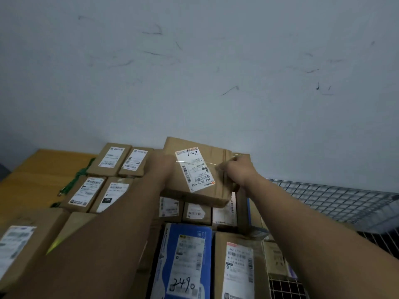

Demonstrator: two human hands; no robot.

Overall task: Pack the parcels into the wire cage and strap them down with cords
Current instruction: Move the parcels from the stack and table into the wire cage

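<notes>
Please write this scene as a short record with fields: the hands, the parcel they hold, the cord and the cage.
held parcel: cardboard parcel, label marked 1-2, above the stacked parcels
right hand: grips its right edge
left hand: against its left side, fingers unclear
cord: green cord, lying loose at left, not across the parcels
cage: wire cage, mesh panel visible at right
nearest: blue parcel marked 2490

The left hand (160, 167) and right hand (236, 170) are bare, and both forearms (103, 244) look bare too.
</notes>
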